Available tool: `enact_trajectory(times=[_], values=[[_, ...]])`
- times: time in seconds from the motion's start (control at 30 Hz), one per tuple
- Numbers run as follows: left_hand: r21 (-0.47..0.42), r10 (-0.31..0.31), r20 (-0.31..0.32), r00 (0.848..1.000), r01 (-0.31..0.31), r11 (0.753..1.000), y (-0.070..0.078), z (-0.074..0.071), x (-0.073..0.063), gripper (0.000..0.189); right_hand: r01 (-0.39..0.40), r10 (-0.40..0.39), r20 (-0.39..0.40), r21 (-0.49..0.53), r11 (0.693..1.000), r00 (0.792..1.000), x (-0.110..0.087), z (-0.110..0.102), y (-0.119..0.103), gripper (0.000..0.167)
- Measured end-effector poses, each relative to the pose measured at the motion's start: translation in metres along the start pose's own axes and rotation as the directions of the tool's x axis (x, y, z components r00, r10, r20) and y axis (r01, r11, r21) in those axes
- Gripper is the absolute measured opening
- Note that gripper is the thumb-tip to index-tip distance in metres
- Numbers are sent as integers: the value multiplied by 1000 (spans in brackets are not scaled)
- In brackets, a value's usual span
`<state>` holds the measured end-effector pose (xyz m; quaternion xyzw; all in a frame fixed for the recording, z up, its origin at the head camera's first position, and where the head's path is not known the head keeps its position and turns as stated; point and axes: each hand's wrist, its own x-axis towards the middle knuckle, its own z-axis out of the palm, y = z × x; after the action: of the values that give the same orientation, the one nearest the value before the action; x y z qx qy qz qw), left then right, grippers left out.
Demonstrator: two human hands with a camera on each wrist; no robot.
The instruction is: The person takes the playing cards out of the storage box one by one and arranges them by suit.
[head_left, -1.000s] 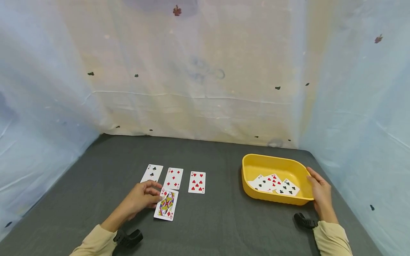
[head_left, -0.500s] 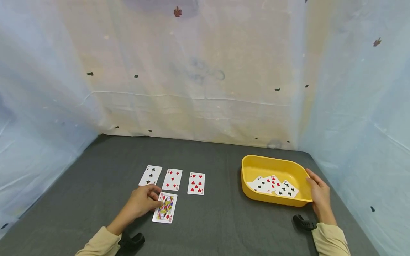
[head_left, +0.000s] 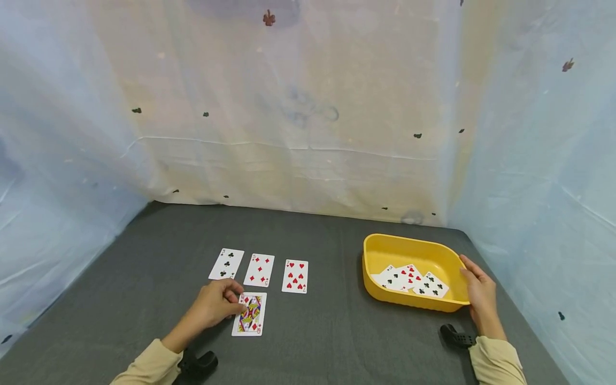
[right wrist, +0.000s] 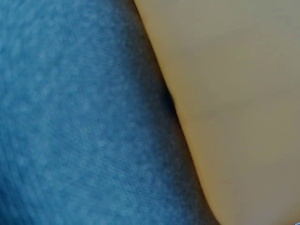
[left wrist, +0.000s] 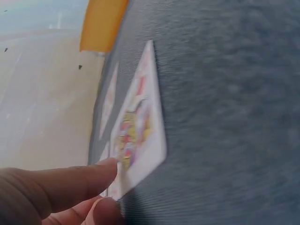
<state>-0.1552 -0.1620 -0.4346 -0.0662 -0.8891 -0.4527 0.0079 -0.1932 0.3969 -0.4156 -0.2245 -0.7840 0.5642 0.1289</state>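
A pale sheet hung round the far side and both flanks of a grey table. With twelve o'clock at the table's far edge, a yellow tub stood between two and three from its middle. The right hand gripped the tub's three o'clock end, thumb over the rim. The left hand was between eight and nine, its thumb on the queen and its fingers curled at the card's nine o'clock edge, pinching it. So the queen lay at three from those fingers, its long axis running nearly twelve to six. The left hand was by far the nearer; the tub stood well apart, toward two from the queen and between it and the right hand. Round the queen lay the five at twelve, the three at eleven and the seven at one. I couldn't tell whether the queen's pinched edge was raised; up close it was blurred and foreshortened. The right hand's lower fingers were hidden, and its wrist view gave only smeared yellow wall and cloth. Inside the tub, loose cards overlapped, too jumbled to count surely.
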Motion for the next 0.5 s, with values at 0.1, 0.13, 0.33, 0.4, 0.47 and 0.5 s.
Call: enact_trajectory(times=[0.1,0.13,0.33,0.4,0.47,0.5], values=[[-46,-8,23,1000,9,999,2,-3,4,29,-1,1,-2,8,1000,1000,0,0,0,50],[-57,-8,28,1000,10,998,4,-4,6,29,-4,4,-4,10,1000,1000,0,0,1,50],[-139,6,81,997,6,990,20,-11,18,30,4,-4,1,23,1000,1000,1,-1,1,50],[-172,8,109,994,11,985,26,-12,23,32,5,-5,-3,26,1000,1000,1,0,1,49],[-203,16,134,991,11,979,31,-12,27,34,8,-8,-3,28,1000,1000,1,0,1,49],[-220,22,148,989,11,975,34,-11,29,35,9,-9,-2,25,1000,1000,1,1,1,48]])
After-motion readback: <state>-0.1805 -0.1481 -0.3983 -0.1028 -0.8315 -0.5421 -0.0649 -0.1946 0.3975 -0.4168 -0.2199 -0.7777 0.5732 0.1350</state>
